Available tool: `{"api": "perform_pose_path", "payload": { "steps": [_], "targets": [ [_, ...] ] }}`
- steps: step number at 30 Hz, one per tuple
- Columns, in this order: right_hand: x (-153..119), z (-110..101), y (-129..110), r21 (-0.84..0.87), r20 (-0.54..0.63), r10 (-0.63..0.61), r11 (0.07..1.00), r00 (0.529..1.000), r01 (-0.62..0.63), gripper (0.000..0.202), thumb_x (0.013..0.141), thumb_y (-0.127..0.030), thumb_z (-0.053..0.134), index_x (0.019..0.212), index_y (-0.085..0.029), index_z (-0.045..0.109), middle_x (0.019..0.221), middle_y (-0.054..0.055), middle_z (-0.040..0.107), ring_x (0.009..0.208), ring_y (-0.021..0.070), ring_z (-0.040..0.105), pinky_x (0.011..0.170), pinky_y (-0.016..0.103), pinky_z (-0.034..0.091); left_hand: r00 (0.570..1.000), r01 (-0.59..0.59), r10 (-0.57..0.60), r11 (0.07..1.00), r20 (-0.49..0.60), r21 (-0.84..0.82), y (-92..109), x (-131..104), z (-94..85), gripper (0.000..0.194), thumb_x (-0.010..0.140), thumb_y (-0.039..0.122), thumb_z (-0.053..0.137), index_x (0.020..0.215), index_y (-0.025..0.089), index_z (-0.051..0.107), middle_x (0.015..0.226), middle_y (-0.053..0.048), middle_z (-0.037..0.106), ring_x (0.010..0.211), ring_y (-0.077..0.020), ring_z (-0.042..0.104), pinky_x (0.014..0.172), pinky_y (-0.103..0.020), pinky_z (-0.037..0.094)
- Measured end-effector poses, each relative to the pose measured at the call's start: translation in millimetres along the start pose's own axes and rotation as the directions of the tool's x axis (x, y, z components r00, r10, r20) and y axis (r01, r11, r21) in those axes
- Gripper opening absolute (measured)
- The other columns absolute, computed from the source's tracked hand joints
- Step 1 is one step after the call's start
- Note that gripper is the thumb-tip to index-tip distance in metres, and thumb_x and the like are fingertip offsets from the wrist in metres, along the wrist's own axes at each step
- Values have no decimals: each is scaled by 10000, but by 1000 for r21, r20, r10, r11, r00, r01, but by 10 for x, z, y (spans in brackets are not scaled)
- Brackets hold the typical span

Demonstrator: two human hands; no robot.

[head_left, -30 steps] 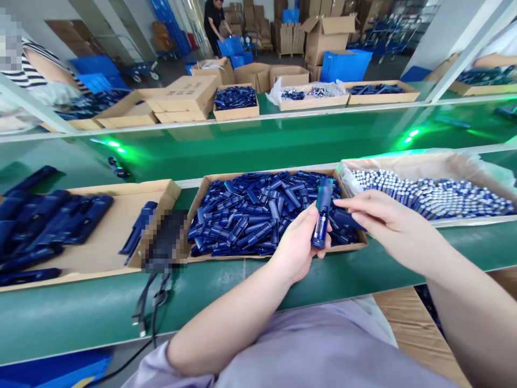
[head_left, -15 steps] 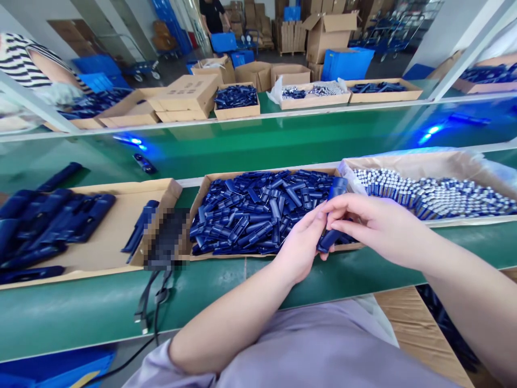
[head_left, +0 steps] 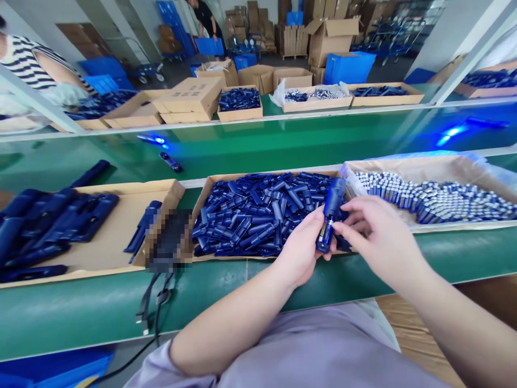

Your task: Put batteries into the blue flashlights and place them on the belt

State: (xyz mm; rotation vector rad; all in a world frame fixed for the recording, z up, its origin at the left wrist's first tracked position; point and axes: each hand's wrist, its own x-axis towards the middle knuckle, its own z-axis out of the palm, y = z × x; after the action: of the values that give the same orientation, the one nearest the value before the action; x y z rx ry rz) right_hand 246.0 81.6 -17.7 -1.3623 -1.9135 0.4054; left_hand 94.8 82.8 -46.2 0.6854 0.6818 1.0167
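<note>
A dark blue flashlight (head_left: pixel 334 196) is gripped in my left hand (head_left: pixel 304 245), lens end up and tilted away from me. Its side compartment lies uncovered, with a battery (head_left: pixel 326 223) showing inside. My right hand (head_left: pixel 377 229) is just right of the flashlight, thumb close to the compartment and fingers bent but apart; I see nothing held in it. Under and behind both hands, a shallow cardboard box (head_left: pixel 197 215) holds a heap of small dark blue plastic covers (head_left: pixel 258 215). To the right, a lined box (head_left: pixel 456 161) contains rows of batteries (head_left: pixel 436 196).
At left, a cardboard tray (head_left: pixel 121 237) carries larger blue flashlight bodies (head_left: pixel 60 218). Beside it lie a pixelated dark object (head_left: pixel 169 237) and a black cable (head_left: pixel 155 318). Lit flashlights (head_left: pixel 153 140) lie on the green belt (head_left: pixel 250 137). A co-worker in stripes (head_left: pixel 44 62) sits across.
My right hand has drawn back to the right from the flashlight, uncovering its compartment and battery. Flashlights on the belt have shifted right. A person in the background has bent over a blue bin.
</note>
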Motion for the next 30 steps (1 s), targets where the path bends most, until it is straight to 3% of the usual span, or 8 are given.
{"api": "perform_pose_path", "payload": {
  "steps": [4, 10, 13, 16, 19, 24, 28, 30],
  "targets": [
    [-57, 295, 141, 68, -4, 90, 994, 996, -90, 194, 907, -386, 587, 934, -195, 579, 968, 81, 604, 800, 190, 637, 696, 348, 563, 992, 2, -7, 999, -128, -41, -3, 31, 1, 316, 923, 428, 524, 1124, 185, 547, 752, 8, 517, 544, -87, 500, 411, -171, 368],
    [-56, 264, 261, -53, -169, -154, 988, 973, 147, 114, 964, -256, 498, 939, -197, 593, 979, 75, 635, 954, 195, 602, 867, 362, 485, 977, -14, -2, 997, -212, -77, 24, 56, -15, 252, 946, 406, 496, 1049, 183, 554, 793, 5, 538, 534, -74, 506, 450, -188, 404],
    [-274, 118, 220, 26, 111, -293, 956, 950, 292, 86, 954, -202, 517, 902, -207, 586, 873, 34, 631, 830, 151, 600, 751, 285, 485, 984, 8, -28, 994, -173, -113, 38, 58, -37, 380, 955, 467, 468, 1233, 223, 554, 758, 9, 530, 489, -64, 467, 417, -172, 343],
    [-538, 140, 159, 59, 585, -316, 935, 747, 349, 128, 897, -309, 633, 955, -199, 607, 888, 33, 632, 791, 170, 614, 678, 286, 495, 990, 38, -59, 987, -132, -156, 48, 65, -61, 496, 961, 543, 404, 1313, 225, 549, 715, 4, 515, 449, -56, 422, 388, -164, 265],
    [-679, 309, 100, -53, 754, -203, 929, 625, 366, 281, 798, -356, 737, 959, -167, 605, 946, 62, 638, 815, 222, 622, 695, 343, 508, 993, 43, -61, 985, -103, -168, 64, 68, -70, 508, 953, 530, 427, 1339, 222, 541, 706, -3, 526, 440, -58, 418, 388, -167, 251],
    [-712, 446, 57, -70, 711, -172, 947, 682, 313, 160, 796, -199, 697, 889, -165, 571, 908, 56, 621, 837, 209, 586, 744, 336, 486, 995, 10, -26, 988, -96, -156, 86, 62, -55, 478, 911, 407, 541, 1364, 276, 467, 704, 15, 547, 441, -69, 442, 396, -165, 262],
    [-583, 230, 175, 134, 694, -158, 987, 703, 90, 58, 862, -148, 608, 872, -190, 569, 906, 20, 614, 855, 158, 575, 773, 288, 479, 997, 12, -23, 989, -73, -148, 56, 66, -41, 227, 910, 407, 540, 998, 198, 549, 714, 7, 553, 460, -61, 447, 412, -166, 284],
    [-452, 79, 249, 219, 624, -119, 975, 772, -26, 39, 913, -201, 567, 878, -202, 582, 906, 13, 615, 834, 136, 582, 758, 266, 481, 998, -6, -1, 993, -67, -115, 33, 64, -35, 226, 915, 418, 532, 963, 197, 535, 731, 6, 560, 474, -66, 457, 425, -174, 317]
  ]
}}
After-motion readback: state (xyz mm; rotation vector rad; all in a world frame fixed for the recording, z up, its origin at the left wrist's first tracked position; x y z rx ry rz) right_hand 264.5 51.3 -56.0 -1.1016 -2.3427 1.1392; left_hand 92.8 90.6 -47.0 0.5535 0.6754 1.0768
